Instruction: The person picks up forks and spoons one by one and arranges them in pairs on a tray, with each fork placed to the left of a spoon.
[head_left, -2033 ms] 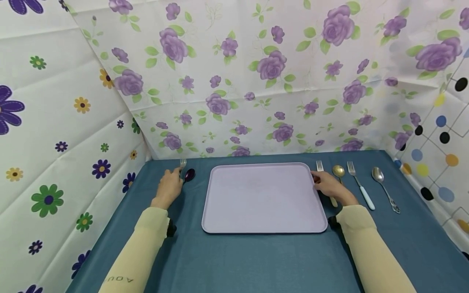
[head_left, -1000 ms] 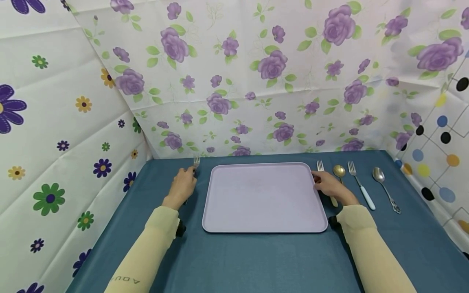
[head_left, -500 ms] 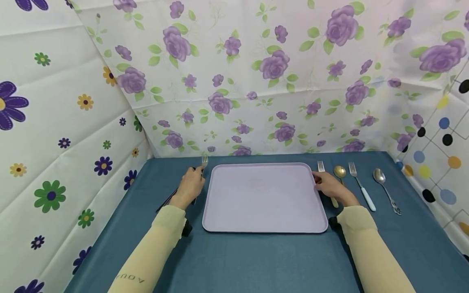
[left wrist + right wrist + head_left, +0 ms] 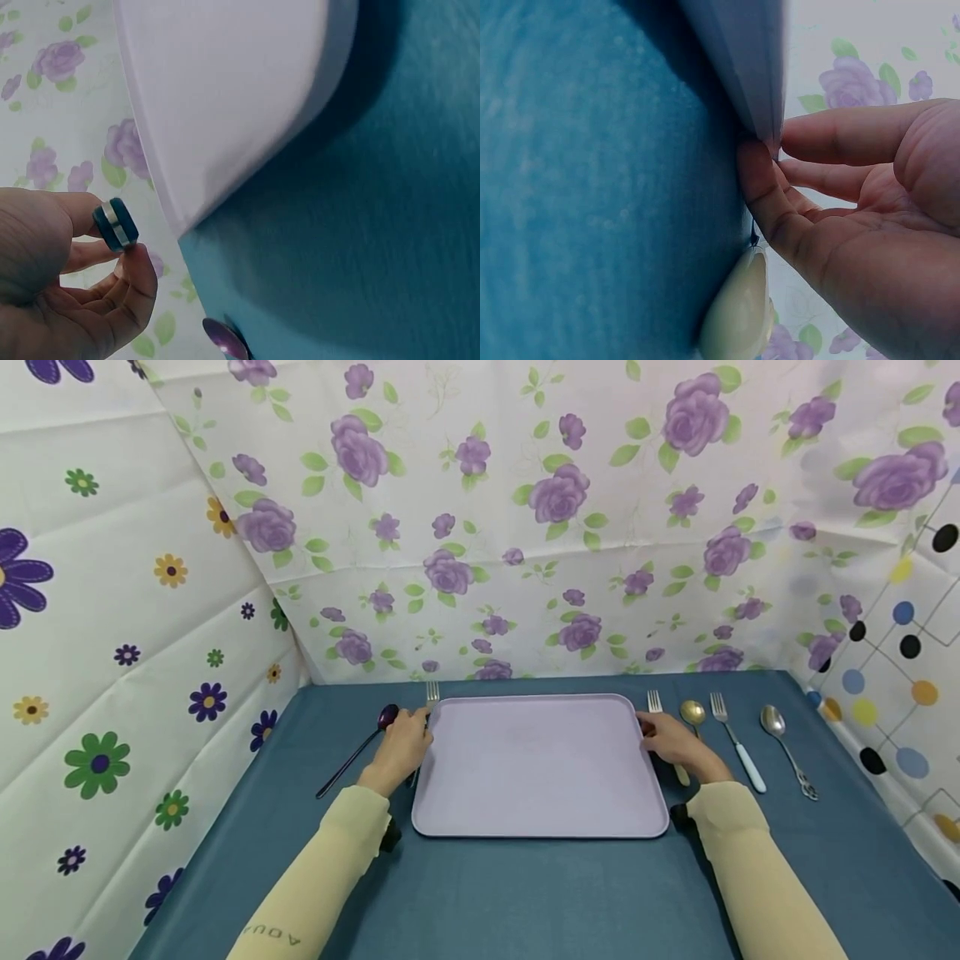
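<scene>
In the head view my left hand [image 4: 401, 745] holds a fork [image 4: 432, 692] beside the left edge of a pale lilac tray [image 4: 540, 768], tines pointing away. The left wrist view shows its dark green handle end [image 4: 115, 225], with a metallic band, between thumb and fingers. A dark purple-black spoon [image 4: 352, 764] lies just left of this hand. My right hand [image 4: 671, 742] pinches the tray's right rim, thumb on the near side in the right wrist view. Partly hidden under that hand is a cream-handled fork [image 4: 682, 774].
Right of the right hand lie a gold spoon [image 4: 693, 712], a fork with a pale blue handle [image 4: 738, 743] and a silver spoon with an ornate handle [image 4: 787, 752]. A blue cloth [image 4: 540, 893] covers the table. Flowered sheets [image 4: 480, 527] hang behind and at the sides.
My left hand has carried the fork rightward, past the dark spoon, to the tray's left edge. The dark spoon now shows along its length. The right hand and tray stay put.
</scene>
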A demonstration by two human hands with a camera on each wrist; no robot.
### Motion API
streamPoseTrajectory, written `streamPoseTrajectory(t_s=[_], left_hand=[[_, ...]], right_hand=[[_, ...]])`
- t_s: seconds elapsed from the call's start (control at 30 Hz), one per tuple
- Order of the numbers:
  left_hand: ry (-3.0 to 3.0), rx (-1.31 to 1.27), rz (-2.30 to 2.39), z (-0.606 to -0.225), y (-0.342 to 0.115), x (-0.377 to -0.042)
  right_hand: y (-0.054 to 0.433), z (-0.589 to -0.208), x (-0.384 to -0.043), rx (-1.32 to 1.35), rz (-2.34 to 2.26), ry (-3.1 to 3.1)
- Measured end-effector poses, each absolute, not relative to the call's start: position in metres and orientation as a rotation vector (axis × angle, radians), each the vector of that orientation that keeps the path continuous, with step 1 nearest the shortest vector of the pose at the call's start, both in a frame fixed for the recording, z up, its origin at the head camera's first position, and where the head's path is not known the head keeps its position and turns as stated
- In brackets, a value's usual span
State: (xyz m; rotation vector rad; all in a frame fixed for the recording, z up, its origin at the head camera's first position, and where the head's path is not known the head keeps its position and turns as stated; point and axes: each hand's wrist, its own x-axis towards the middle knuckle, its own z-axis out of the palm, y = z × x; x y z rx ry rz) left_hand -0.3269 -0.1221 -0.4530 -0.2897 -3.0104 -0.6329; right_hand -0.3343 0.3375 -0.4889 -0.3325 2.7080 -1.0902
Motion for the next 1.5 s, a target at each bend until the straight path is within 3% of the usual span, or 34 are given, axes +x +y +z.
streamPoseTrajectory(t_s=[1.5], left_hand=[[-3.122, -0.353, -0.519, -0.469, -0.084, -0.309]], right_hand=[[0.339, -0.488, -0.335, -0.357, -1.063, 2.731]])
